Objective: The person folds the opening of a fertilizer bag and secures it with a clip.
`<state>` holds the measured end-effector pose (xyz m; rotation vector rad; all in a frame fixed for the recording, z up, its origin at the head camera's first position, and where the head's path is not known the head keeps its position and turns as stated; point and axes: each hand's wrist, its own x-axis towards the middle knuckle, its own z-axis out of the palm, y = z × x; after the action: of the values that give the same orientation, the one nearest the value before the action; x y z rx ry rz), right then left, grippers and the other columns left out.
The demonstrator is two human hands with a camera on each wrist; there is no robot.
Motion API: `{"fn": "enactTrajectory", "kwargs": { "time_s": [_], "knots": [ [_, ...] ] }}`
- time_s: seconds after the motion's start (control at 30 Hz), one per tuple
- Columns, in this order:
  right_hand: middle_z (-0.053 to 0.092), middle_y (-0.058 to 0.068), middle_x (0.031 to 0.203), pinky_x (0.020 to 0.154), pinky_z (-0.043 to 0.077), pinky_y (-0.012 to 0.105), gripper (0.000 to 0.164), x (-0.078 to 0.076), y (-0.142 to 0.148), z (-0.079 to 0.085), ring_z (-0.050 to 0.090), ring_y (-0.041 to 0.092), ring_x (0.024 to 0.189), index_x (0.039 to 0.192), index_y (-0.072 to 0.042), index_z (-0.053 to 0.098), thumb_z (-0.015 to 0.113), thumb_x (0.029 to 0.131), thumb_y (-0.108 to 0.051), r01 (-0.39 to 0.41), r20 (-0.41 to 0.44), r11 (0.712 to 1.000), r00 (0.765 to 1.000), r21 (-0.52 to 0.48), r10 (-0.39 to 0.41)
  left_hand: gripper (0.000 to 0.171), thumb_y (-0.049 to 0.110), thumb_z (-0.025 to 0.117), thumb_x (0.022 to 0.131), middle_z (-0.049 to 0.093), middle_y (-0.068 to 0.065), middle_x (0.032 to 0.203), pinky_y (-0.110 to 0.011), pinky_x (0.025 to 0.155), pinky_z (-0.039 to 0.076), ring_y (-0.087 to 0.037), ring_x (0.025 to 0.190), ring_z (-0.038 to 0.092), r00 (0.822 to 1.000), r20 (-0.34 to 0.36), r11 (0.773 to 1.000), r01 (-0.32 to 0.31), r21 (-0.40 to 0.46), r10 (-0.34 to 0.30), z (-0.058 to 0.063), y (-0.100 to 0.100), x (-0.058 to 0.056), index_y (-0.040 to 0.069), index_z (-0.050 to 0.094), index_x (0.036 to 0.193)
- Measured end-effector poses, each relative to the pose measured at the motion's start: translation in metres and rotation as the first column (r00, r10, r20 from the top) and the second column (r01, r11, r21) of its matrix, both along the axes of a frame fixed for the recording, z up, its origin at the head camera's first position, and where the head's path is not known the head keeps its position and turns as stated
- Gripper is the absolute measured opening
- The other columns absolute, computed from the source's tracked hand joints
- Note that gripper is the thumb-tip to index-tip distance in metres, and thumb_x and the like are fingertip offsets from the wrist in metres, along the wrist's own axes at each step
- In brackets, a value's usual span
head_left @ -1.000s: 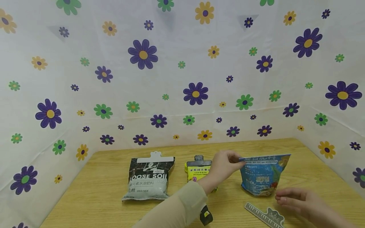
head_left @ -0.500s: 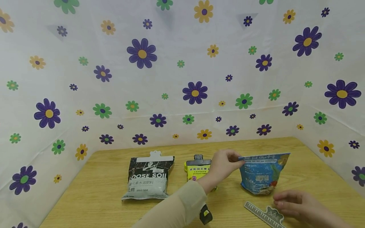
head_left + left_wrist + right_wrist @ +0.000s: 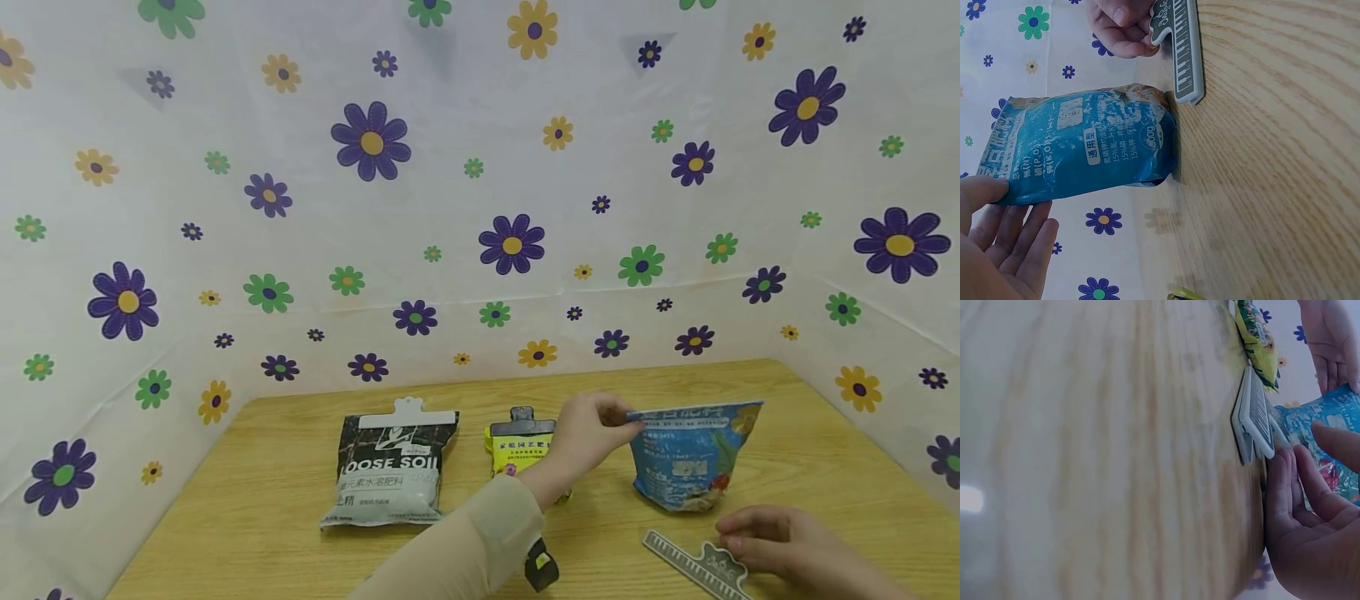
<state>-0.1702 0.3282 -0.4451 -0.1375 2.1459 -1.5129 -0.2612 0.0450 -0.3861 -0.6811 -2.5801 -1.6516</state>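
My left hand (image 3: 592, 437) pinches the top left corner of a blue fertilizer bag (image 3: 686, 462), thumb in front in the left wrist view. The bag stands upright on the table, its top edge flat and wide. A grey clip with a piano-key pattern (image 3: 697, 567) lies in front of it. My right hand (image 3: 795, 546) is at the clip's handle end, fingers loosely bent. In the right wrist view its fingertips (image 3: 1280, 464) are at the clip, seemingly touching it, while the thumb (image 3: 1335, 440) stays apart.
A black and grey soil bag (image 3: 386, 479) with a white clip (image 3: 408, 415) stands at the left. Beside it is a yellow bag (image 3: 517, 454) with a black clip (image 3: 522, 425), partly hidden by my left arm. A flowered cloth (image 3: 450, 208) encloses the wooden table (image 3: 247, 500).
My right hand has moved down and slightly left, from beside the blue bag's base to the clip's handle. The left hand keeps its pinch on the bag.
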Motion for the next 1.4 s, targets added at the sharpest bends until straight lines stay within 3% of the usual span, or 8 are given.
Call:
{"fn": "enactTrajectory", "kwargs": {
  "time_s": [0.37, 0.8, 1.03, 1.4],
  "knots": [
    [0.075, 0.008, 0.122, 0.082, 0.056, 0.017, 0.044, 0.001, -0.002, 0.000, 0.064, 0.003, 0.099, 0.131, 0.017, 0.061, 0.059, 0.110, -0.022, -0.046, -0.108, 0.994, 0.993, 0.100, 0.057, 0.006, 0.014, 0.082, 0.095, 0.077, -0.001, 0.092, -0.014, 0.071, 0.053, 0.002, 0.077, 0.058, 1.000, 0.012, 1.000, 0.008, 0.014, -0.008, 0.000, 0.000, 0.000, 0.009, 0.082, 0.099],
    [0.074, 0.004, 0.116, 0.080, 0.056, 0.021, 0.035, 0.002, -0.008, -0.003, 0.063, 0.013, 0.096, 0.126, 0.016, 0.062, 0.063, 0.107, -0.014, -0.064, -0.105, 0.995, 0.992, 0.078, 0.072, 0.007, 0.015, 0.082, 0.095, 0.077, -0.001, 0.092, -0.014, 0.071, 0.052, 0.002, 0.077, 0.058, 1.000, 0.008, 1.000, 0.009, 0.013, -0.009, 0.000, 0.000, 0.000, 0.009, 0.082, 0.099],
    [0.072, 0.002, 0.110, 0.075, 0.054, 0.020, 0.031, 0.003, -0.013, -0.002, 0.062, 0.008, 0.090, 0.122, 0.016, 0.064, 0.064, 0.106, -0.010, -0.066, -0.136, 0.991, 0.987, 0.112, 0.081, 0.007, 0.015, 0.082, 0.095, 0.076, 0.000, 0.091, -0.014, 0.070, 0.052, 0.002, 0.076, 0.058, 1.000, 0.001, 1.000, 0.009, 0.013, -0.009, -0.001, 0.000, -0.001, 0.010, 0.082, 0.099],
    [0.068, 0.001, 0.099, 0.070, 0.052, 0.022, 0.027, 0.004, -0.016, -0.002, 0.059, 0.014, 0.085, 0.119, 0.010, 0.067, 0.068, 0.103, -0.012, -0.047, -0.132, 0.987, 0.989, 0.155, 0.068, 0.007, 0.014, 0.081, 0.095, 0.077, -0.002, 0.092, -0.013, 0.070, 0.053, 0.003, 0.076, 0.058, 1.000, -0.009, 1.000, 0.019, 0.021, -0.018, -0.002, 0.000, -0.002, 0.009, 0.082, 0.099]
  ]
}}
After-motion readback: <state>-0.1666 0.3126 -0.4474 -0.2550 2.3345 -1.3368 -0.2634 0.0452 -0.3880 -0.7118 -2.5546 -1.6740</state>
